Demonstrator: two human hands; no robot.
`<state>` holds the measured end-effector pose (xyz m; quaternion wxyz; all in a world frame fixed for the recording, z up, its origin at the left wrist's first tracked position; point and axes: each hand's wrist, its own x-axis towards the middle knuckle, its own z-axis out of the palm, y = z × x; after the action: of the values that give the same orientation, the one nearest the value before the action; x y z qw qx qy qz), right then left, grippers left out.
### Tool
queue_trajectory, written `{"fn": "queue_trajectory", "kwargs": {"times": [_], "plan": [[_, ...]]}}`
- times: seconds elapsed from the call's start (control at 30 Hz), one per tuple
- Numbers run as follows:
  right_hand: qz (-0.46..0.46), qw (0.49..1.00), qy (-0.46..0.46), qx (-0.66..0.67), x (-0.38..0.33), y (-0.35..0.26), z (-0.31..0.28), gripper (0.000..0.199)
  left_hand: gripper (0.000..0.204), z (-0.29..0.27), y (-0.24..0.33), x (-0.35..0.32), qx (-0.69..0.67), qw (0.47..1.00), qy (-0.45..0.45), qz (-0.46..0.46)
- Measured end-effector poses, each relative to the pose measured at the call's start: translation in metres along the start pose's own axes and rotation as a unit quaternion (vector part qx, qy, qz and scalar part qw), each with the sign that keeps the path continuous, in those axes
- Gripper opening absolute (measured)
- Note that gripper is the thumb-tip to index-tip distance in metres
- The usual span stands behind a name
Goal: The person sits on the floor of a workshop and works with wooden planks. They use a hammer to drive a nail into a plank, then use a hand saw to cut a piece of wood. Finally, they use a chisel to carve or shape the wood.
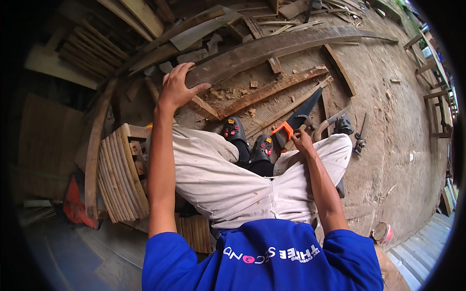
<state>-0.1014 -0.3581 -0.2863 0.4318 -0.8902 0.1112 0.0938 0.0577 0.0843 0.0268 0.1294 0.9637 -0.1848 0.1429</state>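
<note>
My left hand (pixel 175 88) is at the near end of a long, slightly curved wooden plank (pixel 272 48). Its fingers lie toward the far edge and the thumb along the near edge, gripping that end. Between my knees, my right hand (pixel 302 139) is closed around the handle of a hammer, whose dark curved head (pixel 306 120) shows just beyond my fingers. Right beside it lies a handsaw (pixel 283 131) with an orange handle and dark blade. A tool with a curved wooden handle (pixel 320 131) rests by my right knee.
Narrow wooden strips (pixel 274 92) and chips lie on the dirt floor before my feet. A dark tool (pixel 343 124) and a small metal tool (pixel 359 141) are at the right. Stacked slats (pixel 121 174) stand at my left. Wooden frames (pixel 437 92) line the far right.
</note>
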Motion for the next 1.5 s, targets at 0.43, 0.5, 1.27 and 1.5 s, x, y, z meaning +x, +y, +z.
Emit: {"fn": "queue_trajectory", "kwargs": {"times": [0.43,0.5,1.27,1.5], "plan": [[0.004,0.896,0.314,0.314,-0.033,-0.03,-0.107,0.021,0.046,0.084,0.182,-0.04,-0.274,0.958,0.05,0.062],[0.015,0.828,0.437,0.351,-0.039,-0.015,-0.143,0.019,0.044,0.106,0.21,-0.047,-0.331,0.942,0.001,0.052],[0.327,0.811,0.474,0.107,-0.264,0.125,-0.068,0.034,0.027,0.187,0.43,-0.125,-0.644,0.674,-0.361,0.02],[0.437,0.827,0.353,-0.021,-0.28,0.17,0.008,0.032,0.022,0.207,0.437,-0.15,-0.607,0.685,-0.399,0.057]]}}
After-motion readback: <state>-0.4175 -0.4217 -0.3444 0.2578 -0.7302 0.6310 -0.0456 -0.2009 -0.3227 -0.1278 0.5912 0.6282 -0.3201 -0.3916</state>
